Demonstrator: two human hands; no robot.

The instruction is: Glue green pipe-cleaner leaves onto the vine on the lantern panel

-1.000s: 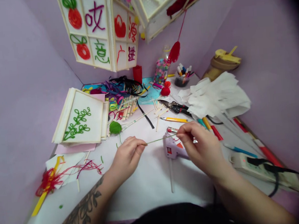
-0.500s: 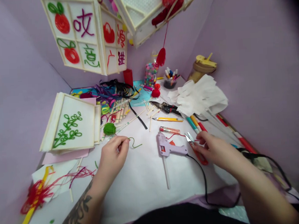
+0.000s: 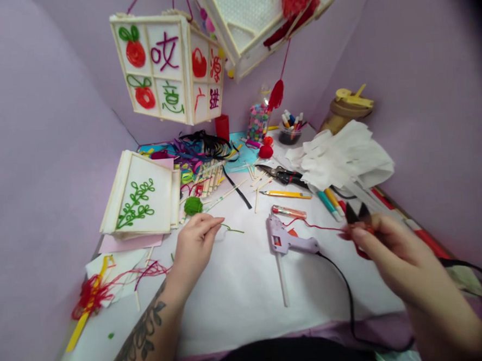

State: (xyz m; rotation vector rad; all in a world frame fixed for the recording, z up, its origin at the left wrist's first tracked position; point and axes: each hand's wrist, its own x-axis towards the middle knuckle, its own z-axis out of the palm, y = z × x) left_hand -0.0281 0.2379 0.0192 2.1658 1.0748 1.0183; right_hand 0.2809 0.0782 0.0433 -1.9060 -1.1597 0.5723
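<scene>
My left hand (image 3: pixel 196 240) is closed in a pinch on a strand of green yarn (image 3: pixel 232 228), whose loose end sticks out to the right. Just behind that hand lies a green yarn ball (image 3: pixel 193 206). My right hand (image 3: pixel 392 250) grips small red-handled thread snips (image 3: pixel 358 217), dark blades pointing up and slightly apart. A red yarn strand (image 3: pixel 319 227) runs across the table to the snips. Between the hands rests a lilac glue gun (image 3: pixel 287 236), its clear glue stick (image 3: pixel 282 281) pointing toward me.
At left leans a white framed panel (image 3: pixel 144 200) with a green yarn plant. A decorated lantern (image 3: pixel 156 71) hangs above. Behind the glue gun are a yellow craft knife (image 3: pixel 286 194), black pruning shears (image 3: pixel 283 175) and white crumpled fabric (image 3: pixel 341 155). A black cord (image 3: pixel 348 288) crosses the right side.
My right hand has lifted the snips off the table and brought them closer, blades up. My left hand still pinches the green yarn. The whole view has shifted, moving the scene rightward.
</scene>
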